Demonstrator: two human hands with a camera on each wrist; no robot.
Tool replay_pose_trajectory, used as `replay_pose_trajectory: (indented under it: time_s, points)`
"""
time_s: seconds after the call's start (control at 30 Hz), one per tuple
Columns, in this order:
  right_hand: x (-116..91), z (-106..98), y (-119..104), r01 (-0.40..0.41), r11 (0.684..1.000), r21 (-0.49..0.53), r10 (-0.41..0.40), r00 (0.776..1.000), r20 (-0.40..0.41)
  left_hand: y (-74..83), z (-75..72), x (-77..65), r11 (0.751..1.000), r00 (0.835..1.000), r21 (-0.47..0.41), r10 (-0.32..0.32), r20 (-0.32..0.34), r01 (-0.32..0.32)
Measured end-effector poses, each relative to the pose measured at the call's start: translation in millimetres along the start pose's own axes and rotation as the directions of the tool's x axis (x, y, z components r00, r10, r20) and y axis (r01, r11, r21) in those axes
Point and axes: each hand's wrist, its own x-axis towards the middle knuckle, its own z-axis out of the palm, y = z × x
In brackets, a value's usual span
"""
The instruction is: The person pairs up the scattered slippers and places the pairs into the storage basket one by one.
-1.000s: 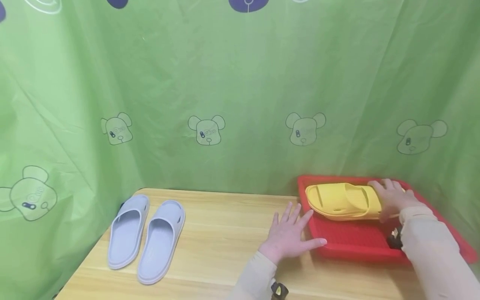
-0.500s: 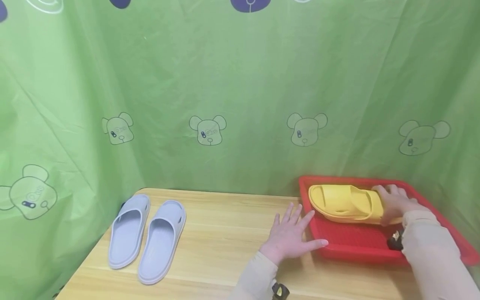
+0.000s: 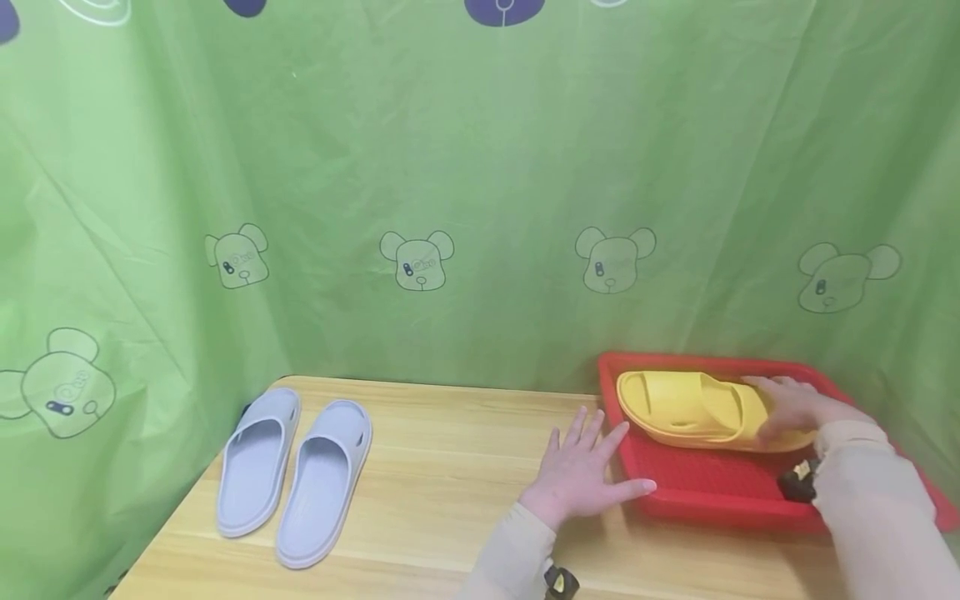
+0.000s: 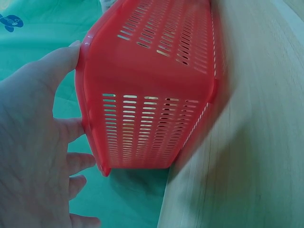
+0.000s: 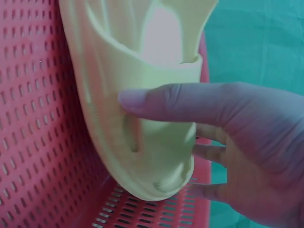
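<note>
A pair of yellow slippers (image 3: pixel 682 408), fitted into each other, lies lengthwise along the far side of a shallow red plastic basket (image 3: pixel 720 510). My right hand (image 3: pixel 802 408) grips their right end. In the right wrist view, the thumb lies across the yellow strap (image 5: pixel 161 128), while the other fingers reach past the far edge, partly hidden. Fingers spread wide, my left hand (image 3: pixel 573 479) is at the basket's left front corner. Its thumb tip and index fingertip meet the rim in the left wrist view, where the slotted basket wall (image 4: pixel 142 71) shows.
Two light grey-blue slippers (image 3: pixel 322 492) stand side by side at the left of the wooden table (image 3: pixel 450 475), toes toward the back. A green curtain (image 3: pixel 495 167) with printed bear heads hangs close behind the table and the basket.
The yellow slippers have shifted slightly toward me and sit a little lower in the basket. My right hand has moved slightly right with its wrist. The left hand stays put.
</note>
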Motion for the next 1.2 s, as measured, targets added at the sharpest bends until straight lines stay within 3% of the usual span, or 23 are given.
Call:
replay_pose_trajectory:
  time_s: [0.1,0.33,0.97,1.2]
  points:
    - [3,-6,2,0.025,1.0,0.009,-0.025,1.0,0.005,0.5,0.1,0.1,1.0,1.0,-0.002,-0.002,-0.002,0.002]
    - [2,-16,2,0.084,0.996,-0.038,-0.086,0.994,-0.071,1.5,-1.9,-0.6,1.0,1.0,-0.003,-0.004,-0.004,0.004]
    - [-13,-45,-7,-0.043,0.998,-0.037,0.04,0.997,-0.064,-0.7,-1.8,1.1,1.0,1.0,-0.03,0.008,-0.017,-0.009]
    - [-21,-50,-15,-0.035,0.998,-0.06,0.03,0.996,-0.084,1.3,-0.1,-0.9,1.0,1.0,-0.023,0.003,-0.012,-0.004]
